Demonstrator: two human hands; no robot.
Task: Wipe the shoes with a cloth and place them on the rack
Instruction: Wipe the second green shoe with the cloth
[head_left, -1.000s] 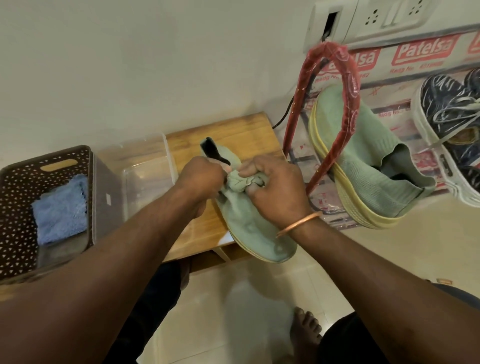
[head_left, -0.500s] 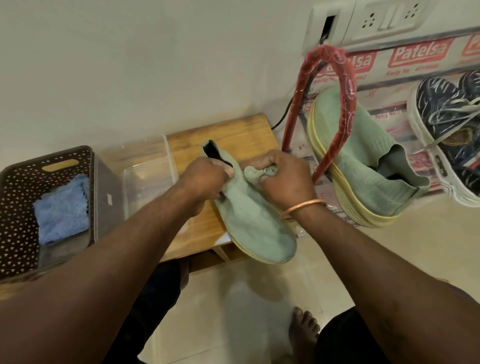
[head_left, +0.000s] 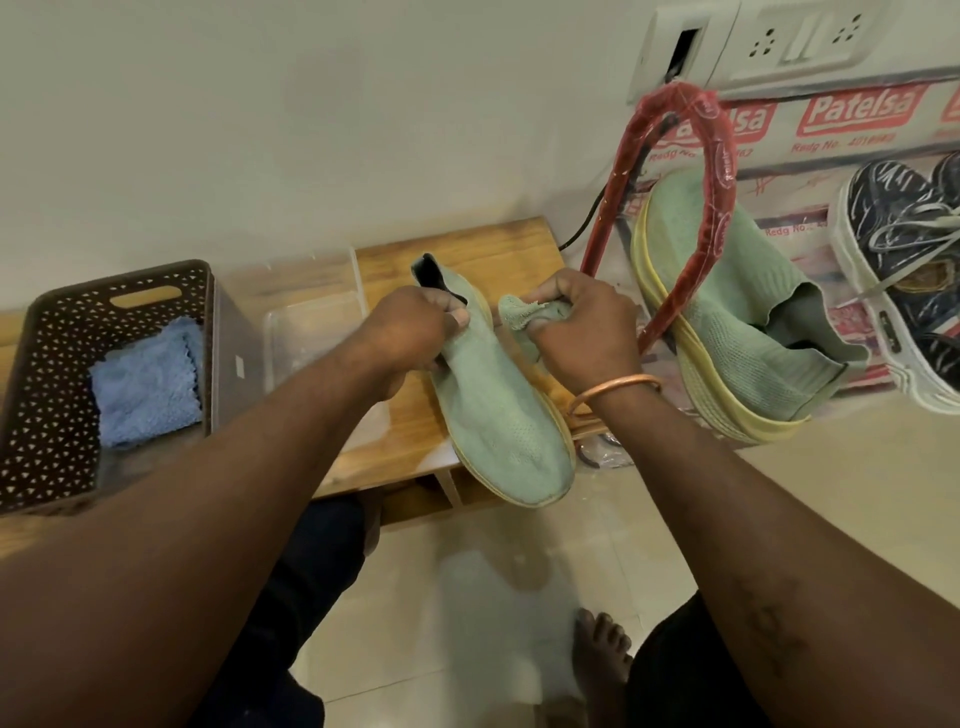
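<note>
Green shoe (head_left: 498, 415) gripped by left hand (head_left: 410, 332), right hand (head_left: 587, 335) pinching cloth (head_left: 515, 312)

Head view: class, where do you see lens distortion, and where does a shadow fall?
In the head view, the socket panel tilts and bows with wide-angle distortion; a soft shadow lies on the floor tiles below the held green shoe.

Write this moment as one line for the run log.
phase: wiping | left hand: holds green shoe | right hand: grips cloth at shoe edge | second shoe: on rack
</note>
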